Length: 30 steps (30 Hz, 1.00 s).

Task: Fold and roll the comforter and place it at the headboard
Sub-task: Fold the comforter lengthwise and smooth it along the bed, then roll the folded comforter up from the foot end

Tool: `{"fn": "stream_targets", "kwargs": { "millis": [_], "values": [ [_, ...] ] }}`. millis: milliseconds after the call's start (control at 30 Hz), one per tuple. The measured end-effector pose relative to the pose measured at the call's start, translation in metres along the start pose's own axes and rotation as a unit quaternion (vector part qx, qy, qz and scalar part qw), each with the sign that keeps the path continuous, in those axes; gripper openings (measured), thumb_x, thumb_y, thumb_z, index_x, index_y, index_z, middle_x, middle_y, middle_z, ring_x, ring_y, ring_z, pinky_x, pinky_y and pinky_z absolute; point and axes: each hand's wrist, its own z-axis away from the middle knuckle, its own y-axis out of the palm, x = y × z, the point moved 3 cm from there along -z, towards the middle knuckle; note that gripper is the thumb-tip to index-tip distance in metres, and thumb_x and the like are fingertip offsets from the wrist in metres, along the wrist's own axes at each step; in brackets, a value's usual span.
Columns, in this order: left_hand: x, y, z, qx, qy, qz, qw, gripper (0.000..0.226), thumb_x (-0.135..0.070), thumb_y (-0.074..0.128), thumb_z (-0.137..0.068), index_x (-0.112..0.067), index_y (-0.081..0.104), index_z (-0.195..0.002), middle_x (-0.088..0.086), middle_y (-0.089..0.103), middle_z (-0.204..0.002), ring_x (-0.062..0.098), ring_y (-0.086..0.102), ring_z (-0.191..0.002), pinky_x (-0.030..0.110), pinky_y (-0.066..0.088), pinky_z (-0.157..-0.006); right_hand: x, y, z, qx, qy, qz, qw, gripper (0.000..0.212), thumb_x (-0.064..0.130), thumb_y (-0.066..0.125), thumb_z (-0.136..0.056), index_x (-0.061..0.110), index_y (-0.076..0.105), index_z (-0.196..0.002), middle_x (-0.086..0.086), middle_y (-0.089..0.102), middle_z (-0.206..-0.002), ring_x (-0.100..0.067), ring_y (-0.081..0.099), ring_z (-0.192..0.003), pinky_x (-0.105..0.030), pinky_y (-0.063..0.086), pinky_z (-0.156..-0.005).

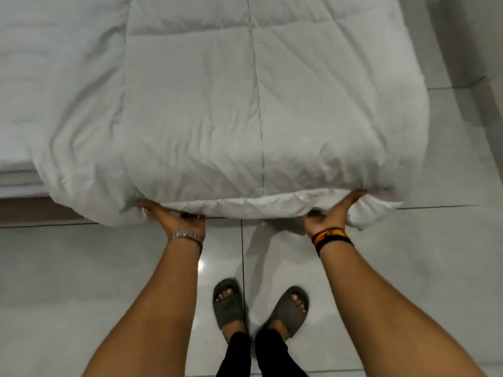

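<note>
The white comforter [217,118] lies folded on the bed [40,77], its near end hanging over the bed's foot. The left hand [174,217] and the right hand [330,213] are tucked under this end. Each grip is pinching the hem, fingers hidden beneath the fabric.

Comforter [245,118] on bed [40,77], overhanging floor [81,268].

The comforter [245,118] is plain white with quilted squares; the floor [81,268] is pale grey tile; the slippers [228,304] are dark grey.
</note>
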Motion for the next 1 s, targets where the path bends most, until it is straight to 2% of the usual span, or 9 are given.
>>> {"fn": "stream_targets", "kwargs": {
  "millis": [167, 367, 500, 633, 733, 767, 833, 900, 1000],
  "values": [
    [-0.014, -0.005, -0.017, 0.006, 0.057, 0.041, 0.998, 0.078, -0.085, 0.049, -0.085, -0.033, 0.059, -0.144, 0.002, 0.068, -0.139, 0.029, 0.065, -0.127, 0.057, 0.047, -0.112, 0.003, 0.011, -0.01, 0.031, -0.037, -0.022, 0.999, 0.092, 0.085, 0.067, -0.073, 0.025, 0.06, -0.142, -0.01, 0.065, -0.141, -0.037, 0.058, -0.132, -0.06, 0.04, -0.116],
    [-0.007, -0.026, -0.005, 0.0, -0.012, 0.064, 0.998, 0.077, -0.091, 0.055, -0.075, -0.039, 0.07, -0.13, -0.004, 0.077, -0.122, 0.024, 0.076, -0.109, 0.051, 0.058, -0.097, 0.002, 0.014, -0.005, 0.029, -0.034, -0.026, 0.999, 0.082, 0.082, 0.065, -0.078, 0.022, 0.062, -0.133, -0.011, 0.066, -0.132, -0.037, 0.06, -0.119, -0.058, 0.046, -0.106],
    [-0.011, -0.037, -0.006, 0.021, -0.019, 0.093, 0.995, 0.087, -0.093, 0.052, -0.075, -0.032, 0.069, -0.134, 0.0, 0.075, -0.128, 0.027, 0.072, -0.118, 0.051, 0.055, -0.102, 0.004, 0.005, -0.007, 0.035, -0.033, -0.016, 0.999, 0.095, 0.081, 0.077, -0.066, 0.021, 0.06, -0.138, -0.011, 0.067, -0.138, -0.036, 0.062, -0.126, -0.058, 0.044, -0.113],
    [-0.026, -0.038, -0.002, 0.06, -0.007, 0.11, 0.992, 0.089, -0.09, 0.054, -0.077, -0.028, 0.067, -0.139, 0.003, 0.07, -0.138, 0.031, 0.068, -0.125, 0.054, 0.052, -0.106, 0.01, 0.005, 0.004, 0.056, -0.068, 0.033, 0.996, 0.093, 0.089, 0.067, -0.068, 0.025, 0.059, -0.135, -0.007, 0.06, -0.143, -0.033, 0.058, -0.129, -0.058, 0.043, -0.114],
    [-0.04, -0.044, 0.018, 0.042, -0.011, 0.106, 0.993, 0.085, -0.086, 0.059, -0.077, -0.029, 0.066, -0.14, 0.002, 0.071, -0.136, 0.028, 0.069, -0.123, 0.053, 0.054, -0.103, 0.007, -0.007, 0.055, 0.0, -0.14, 0.14, 0.98, 0.122, 0.1, 0.065, -0.045, 0.033, 0.054, -0.147, -0.002, 0.061, -0.144, -0.006, 0.063, -0.124, -0.044, 0.044, -0.114],
    [-0.047, -0.045, 0.031, 0.031, -0.012, 0.094, 0.995, 0.084, -0.085, 0.063, -0.077, -0.031, 0.064, -0.141, 0.002, 0.07, -0.137, 0.028, 0.069, -0.122, 0.054, 0.057, -0.099, 0.007, -0.017, 0.077, -0.078, -0.203, 0.163, 0.962, 0.138, 0.098, 0.071, -0.033, 0.032, 0.048, -0.152, 0.0, 0.061, -0.141, 0.001, 0.065, -0.115, -0.04, 0.049, -0.11],
    [-0.064, -0.049, 0.06, -0.048, -0.023, 0.069, 0.996, 0.094, -0.077, 0.075, -0.073, -0.033, 0.049, -0.152, 0.002, 0.062, -0.148, 0.027, 0.066, -0.125, 0.054, 0.061, -0.088, 0.013, -0.034, 0.124, -0.198, -0.263, 0.134, 0.934, 0.14, 0.072, 0.096, -0.038, 0.025, 0.039, -0.156, 0.001, 0.061, -0.142, -0.012, 0.068, -0.113, -0.045, 0.054, -0.105],
    [-0.087, -0.059, 0.09, -0.205, 0.011, 0.053, 0.977, 0.126, -0.055, 0.093, -0.067, -0.034, 0.013, -0.163, 0.0, 0.048, -0.158, 0.025, 0.06, -0.129, 0.058, 0.058, -0.091, 0.023, -0.031, 0.169, -0.213, -0.338, 0.187, 0.897, 0.134, 0.037, 0.101, -0.061, 0.022, 0.017, -0.165, 0.001, 0.047, -0.157, -0.015, 0.056, -0.133, -0.038, 0.042, -0.115],
    [-0.141, -0.045, 0.15, -0.248, 0.171, -0.035, 0.953, 0.144, -0.027, 0.097, -0.069, -0.029, -0.011, -0.164, -0.001, 0.035, -0.165, 0.016, 0.05, -0.138, 0.051, 0.048, -0.11, 0.04, -0.01, 0.234, -0.199, -0.339, 0.312, 0.865, 0.136, 0.03, 0.093, -0.076, 0.036, -0.009, -0.165, -0.006, 0.041, -0.162, -0.017, 0.05, -0.135, -0.028, 0.032, -0.111]
  ]
}}
